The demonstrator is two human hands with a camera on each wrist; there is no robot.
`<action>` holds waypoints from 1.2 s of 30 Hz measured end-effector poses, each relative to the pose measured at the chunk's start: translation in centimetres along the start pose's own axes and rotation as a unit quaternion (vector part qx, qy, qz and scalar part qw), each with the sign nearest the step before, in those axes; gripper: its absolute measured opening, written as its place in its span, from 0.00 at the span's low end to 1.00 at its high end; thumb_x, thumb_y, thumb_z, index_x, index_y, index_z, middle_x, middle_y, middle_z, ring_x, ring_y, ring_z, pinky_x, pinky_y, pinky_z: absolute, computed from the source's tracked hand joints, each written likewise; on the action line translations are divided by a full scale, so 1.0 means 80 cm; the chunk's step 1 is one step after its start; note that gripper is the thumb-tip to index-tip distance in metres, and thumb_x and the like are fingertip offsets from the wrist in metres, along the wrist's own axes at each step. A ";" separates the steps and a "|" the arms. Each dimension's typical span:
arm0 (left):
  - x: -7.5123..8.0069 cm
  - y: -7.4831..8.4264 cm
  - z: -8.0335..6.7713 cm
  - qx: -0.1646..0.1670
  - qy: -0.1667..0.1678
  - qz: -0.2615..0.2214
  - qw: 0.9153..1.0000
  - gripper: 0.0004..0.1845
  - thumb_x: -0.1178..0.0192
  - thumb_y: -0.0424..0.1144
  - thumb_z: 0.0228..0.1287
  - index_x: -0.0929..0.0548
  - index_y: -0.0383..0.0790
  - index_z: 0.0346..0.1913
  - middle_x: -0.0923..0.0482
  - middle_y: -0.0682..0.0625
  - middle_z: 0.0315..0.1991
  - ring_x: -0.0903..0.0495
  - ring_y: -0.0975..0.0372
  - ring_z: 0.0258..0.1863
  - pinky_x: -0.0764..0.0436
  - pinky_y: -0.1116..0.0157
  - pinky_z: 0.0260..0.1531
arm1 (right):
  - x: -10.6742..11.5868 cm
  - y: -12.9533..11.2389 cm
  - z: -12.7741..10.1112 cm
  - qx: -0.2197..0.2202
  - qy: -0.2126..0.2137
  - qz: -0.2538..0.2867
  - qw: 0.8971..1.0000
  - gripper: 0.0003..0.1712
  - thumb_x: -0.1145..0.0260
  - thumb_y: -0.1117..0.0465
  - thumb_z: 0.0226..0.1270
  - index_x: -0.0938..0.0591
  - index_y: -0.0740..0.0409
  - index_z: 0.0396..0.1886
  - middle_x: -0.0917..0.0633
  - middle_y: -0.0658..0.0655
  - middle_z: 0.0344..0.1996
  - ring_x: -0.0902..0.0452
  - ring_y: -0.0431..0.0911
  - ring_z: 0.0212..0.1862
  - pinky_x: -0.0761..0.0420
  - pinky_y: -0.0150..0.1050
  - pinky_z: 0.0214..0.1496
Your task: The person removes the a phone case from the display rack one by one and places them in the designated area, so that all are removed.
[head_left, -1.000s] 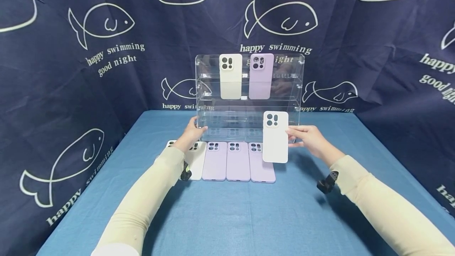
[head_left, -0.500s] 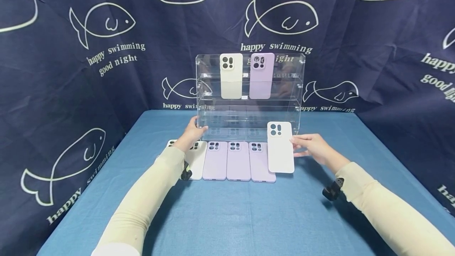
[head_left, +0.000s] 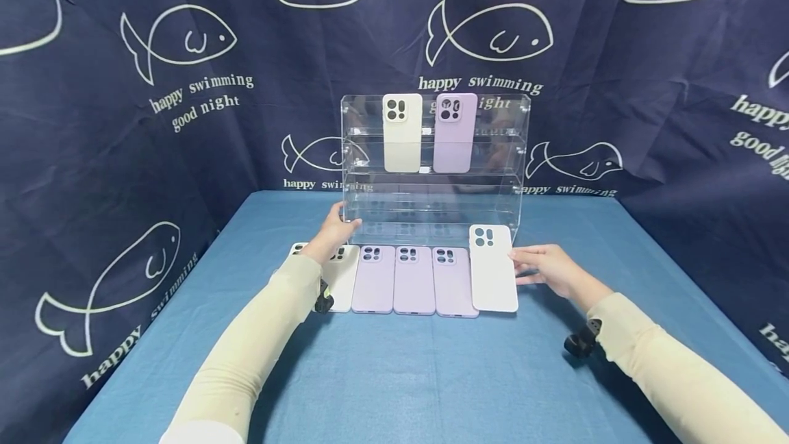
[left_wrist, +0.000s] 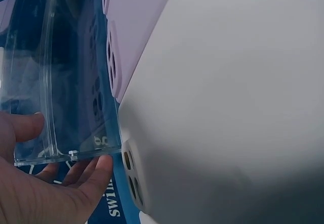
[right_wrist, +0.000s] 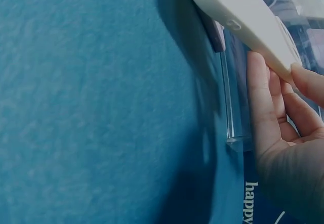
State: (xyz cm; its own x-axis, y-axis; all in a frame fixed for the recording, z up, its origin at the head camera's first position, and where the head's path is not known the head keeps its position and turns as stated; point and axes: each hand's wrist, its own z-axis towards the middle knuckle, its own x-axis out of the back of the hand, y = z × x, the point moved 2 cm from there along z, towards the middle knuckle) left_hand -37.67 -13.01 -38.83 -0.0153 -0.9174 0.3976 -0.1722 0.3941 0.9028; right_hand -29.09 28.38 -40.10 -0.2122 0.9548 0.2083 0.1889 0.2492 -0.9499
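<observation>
My right hand [head_left: 522, 266] pinches the right edge of a white phone case [head_left: 493, 268], held low over the blue table [head_left: 394, 375] beside the row of cases. In the right wrist view the thumb and fingers [right_wrist: 260, 97] clamp that white case [right_wrist: 238, 16], which is still tilted off the cloth. My left hand [head_left: 339, 221] grips the lower left corner of a clear acrylic shelf [head_left: 520, 156]; the left wrist view shows that hand [left_wrist: 66, 148] around the shelf's edge [left_wrist: 50, 107]. Three purple cases [head_left: 414, 279] and another white case [head_left: 342, 278] lie in a row.
On the shelf's top tier stand a cream case [head_left: 402, 132] and a purple case [head_left: 455, 132]. A dark fish-print curtain [head_left: 154, 122] closes in the back and both sides. The near half of the table holds only my forearms.
My right hand has lowered the white case down and to the right, from in front of the shelf to the right end of the row. The left hand has stayed put.
</observation>
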 end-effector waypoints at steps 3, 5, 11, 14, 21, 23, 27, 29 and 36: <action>0.000 0.001 0.001 0.002 -0.002 0.001 1.000 0.38 0.44 0.41 0.71 0.52 0.51 0.77 0.43 0.38 0.73 0.36 0.46 0.69 0.35 0.49 0.70 | 0.003 0.005 -0.001 -0.001 -0.001 0.009 1.000 0.30 0.38 0.56 0.70 0.29 0.76 0.61 0.16 0.46 0.31 0.19 0.40 0.36 0.13 0.43 0.48; 0.000 0.001 0.000 0.003 -0.002 0.003 1.000 0.39 0.44 0.42 0.71 0.53 0.51 0.77 0.44 0.38 0.73 0.37 0.46 0.70 0.36 0.49 0.71 | 0.006 0.007 -0.002 -0.002 -0.003 0.012 1.000 0.22 0.38 0.57 0.70 0.22 0.69 0.55 0.16 0.46 0.30 0.19 0.40 0.36 0.13 0.43 0.48; 0.000 -0.001 -0.001 0.004 0.000 0.008 1.000 0.38 0.44 0.42 0.71 0.53 0.51 0.77 0.46 0.39 0.74 0.40 0.46 0.72 0.38 0.48 0.72 | 0.009 0.016 -0.001 -0.019 -0.005 0.003 1.000 0.22 0.37 0.57 0.70 0.22 0.71 0.54 0.16 0.47 0.31 0.19 0.40 0.36 0.13 0.43 0.48; 0.000 -0.001 -0.001 0.004 0.002 0.008 1.000 0.38 0.44 0.42 0.71 0.53 0.51 0.77 0.46 0.39 0.74 0.40 0.46 0.71 0.38 0.48 0.72 | 0.008 0.021 0.000 -0.034 0.003 -0.011 0.999 0.31 0.37 0.55 0.70 0.29 0.77 0.61 0.17 0.48 0.32 0.19 0.40 0.36 0.13 0.43 0.49; 0.000 0.001 -0.002 0.004 -0.001 0.008 1.000 0.38 0.45 0.43 0.72 0.53 0.52 0.77 0.47 0.39 0.75 0.40 0.46 0.72 0.37 0.48 0.72 | 0.006 0.030 0.005 -0.072 0.021 -0.027 0.997 0.38 0.37 0.52 0.70 0.35 0.77 0.66 0.17 0.51 0.37 0.19 0.40 0.37 0.13 0.42 0.49; 0.000 0.002 -0.002 0.001 0.001 0.008 1.000 0.38 0.45 0.43 0.71 0.53 0.51 0.77 0.46 0.39 0.74 0.40 0.46 0.72 0.37 0.48 0.72 | 0.005 0.030 0.005 -0.076 0.023 -0.030 0.996 0.38 0.37 0.53 0.70 0.35 0.77 0.66 0.17 0.52 0.38 0.19 0.40 0.38 0.13 0.42 0.48; 0.000 0.004 -0.002 -0.005 0.008 0.007 1.000 0.38 0.44 0.42 0.71 0.52 0.51 0.77 0.44 0.39 0.74 0.39 0.46 0.71 0.36 0.49 0.71 | 0.004 0.028 0.005 -0.069 0.018 -0.036 0.997 0.36 0.38 0.54 0.70 0.34 0.76 0.66 0.17 0.52 0.39 0.20 0.40 0.38 0.13 0.42 0.48; 0.000 0.003 -0.002 -0.004 0.007 0.008 1.000 0.38 0.44 0.43 0.71 0.52 0.51 0.77 0.45 0.39 0.74 0.39 0.46 0.71 0.36 0.49 0.71 | 0.004 0.028 0.005 -0.065 0.011 -0.039 0.997 0.34 0.38 0.55 0.71 0.33 0.76 0.66 0.16 0.50 0.38 0.20 0.40 0.39 0.13 0.42 0.48; 0.001 0.000 -0.001 0.004 -0.002 0.009 1.000 0.39 0.45 0.43 0.71 0.54 0.52 0.77 0.47 0.39 0.75 0.40 0.46 0.72 0.36 0.48 0.71 | 0.001 0.030 0.005 -0.064 0.002 -0.034 0.997 0.33 0.38 0.57 0.71 0.33 0.76 0.66 0.15 0.48 0.35 0.19 0.40 0.38 0.13 0.42 0.48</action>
State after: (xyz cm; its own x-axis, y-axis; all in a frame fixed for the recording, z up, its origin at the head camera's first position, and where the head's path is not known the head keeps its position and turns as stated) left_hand -37.59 -13.09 -38.78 -0.0216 -0.9102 0.4136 -0.1788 0.4106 0.8941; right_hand -29.02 29.01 -42.45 -0.2239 0.9358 0.2722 0.2953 0.3313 -0.8961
